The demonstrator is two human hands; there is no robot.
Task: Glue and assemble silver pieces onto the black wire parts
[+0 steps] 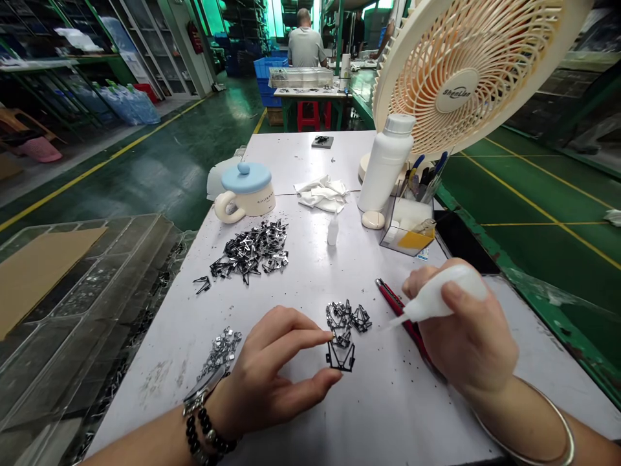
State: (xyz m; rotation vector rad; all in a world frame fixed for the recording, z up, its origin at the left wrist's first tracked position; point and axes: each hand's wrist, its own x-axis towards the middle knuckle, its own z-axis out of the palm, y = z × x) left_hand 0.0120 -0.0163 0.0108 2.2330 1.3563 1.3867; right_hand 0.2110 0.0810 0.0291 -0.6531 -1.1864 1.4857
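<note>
Between the thumb and fingertips of my left hand (pixel 279 369) is a small black frame-shaped part (pixel 341 357), held at its left side just over the table. My right hand (pixel 468 330) is wrapped round a white squeeze bottle (pixel 451 291), its thin nozzle tilted down and left, to the right of the part. Just behind the held part lies a small group of black and silver parts (pixel 347 316). Silver pieces (pixel 222 349) are piled beyond my left wrist. A larger heap of black parts (pixel 252 251) sits farther back. A red cutter (pixel 388 294) lies partly under my right hand.
A small dropper bottle (pixel 332 230), crumpled tissue (pixel 321 193), lidded mug (pixel 250 194), tall white bottle (pixel 387 162), tool box (pixel 407 223) and large fan (pixel 466 84) stand farther back. Trays (pixel 72 291) line the left side. A person (pixel 306 42) sits at another table.
</note>
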